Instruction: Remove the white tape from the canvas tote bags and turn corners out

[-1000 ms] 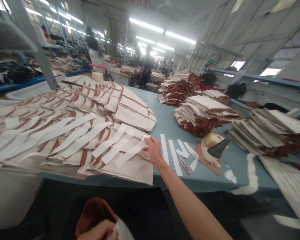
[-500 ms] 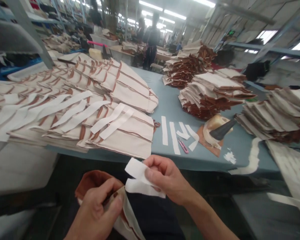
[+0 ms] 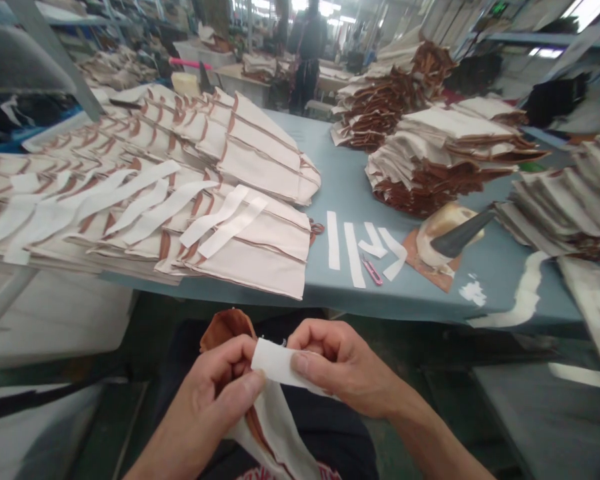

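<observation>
A short white strip stretches between my two hands above my lap. My right hand pinches its right part between thumb and curled fingers. At its left end, the thumb of my left hand presses near the strip's edge. That same hand grips a sewn piece, beige cloth with a brown seam, which hangs down over my dark clothing. Its brown part sticks up behind my left fingers. Those left fingers partly cover where strip and piece meet.
Beige pieces lie overlapped across the blue table, with loose white strips on top. Nearer right are more strips, a pink-handled cutter and a dark cone-shaped tool. Brown-edged stacks stand behind. A person stands farther back.
My left hand has moved right and up to the strip's left end. The two white ends seen apart in my right hand now appear as one strip. My view has tilted down.
</observation>
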